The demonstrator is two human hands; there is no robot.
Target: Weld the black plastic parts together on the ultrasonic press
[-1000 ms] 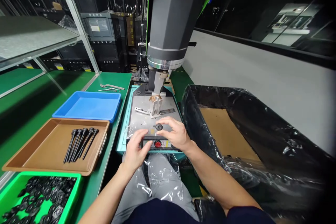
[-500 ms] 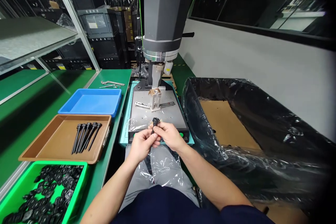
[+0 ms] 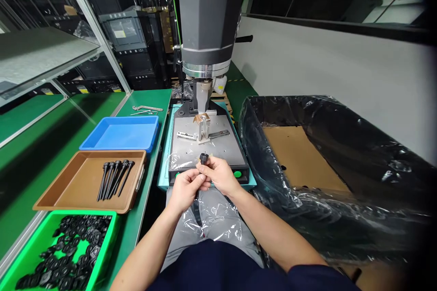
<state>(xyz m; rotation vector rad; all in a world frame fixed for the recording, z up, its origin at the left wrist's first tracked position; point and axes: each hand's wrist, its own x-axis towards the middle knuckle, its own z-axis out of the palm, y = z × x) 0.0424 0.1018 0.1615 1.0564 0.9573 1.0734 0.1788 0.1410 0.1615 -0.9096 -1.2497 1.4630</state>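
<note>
A small black plastic part with a ridged, knob-like head (image 3: pixel 204 158) stands up from between my fingers, over the front edge of the machine's plate. My right hand (image 3: pixel 221 176) pinches it just below the head with thumb and fingers. Directly beneath, my left hand (image 3: pixel 186 187) is closed, fingertips together against the lower end and touching the right hand's fingers. The fingers hide the lower part of the piece. Past the hands, a metal fixture (image 3: pixel 203 128) is clamped on the steel plate (image 3: pixel 184 152), under the tool head (image 3: pixel 203 95) of a grey press (image 3: pixel 208 18).
On the green table at left, a brown tray (image 3: pixel 64 191) holds several black knob-headed rods (image 3: pixel 116 179). A green bin (image 3: pixel 114 227) of small black parts is nearer, a blue tray (image 3: pixel 119 132) and wrench (image 3: pixel 147 108) farther. A plastic-lined box (image 3: pixel 273 163) stands right.
The view has shifted slightly. The black part's head has tilted a little to the right in my fingers, and both hands keep nearly the same place and grip.
</note>
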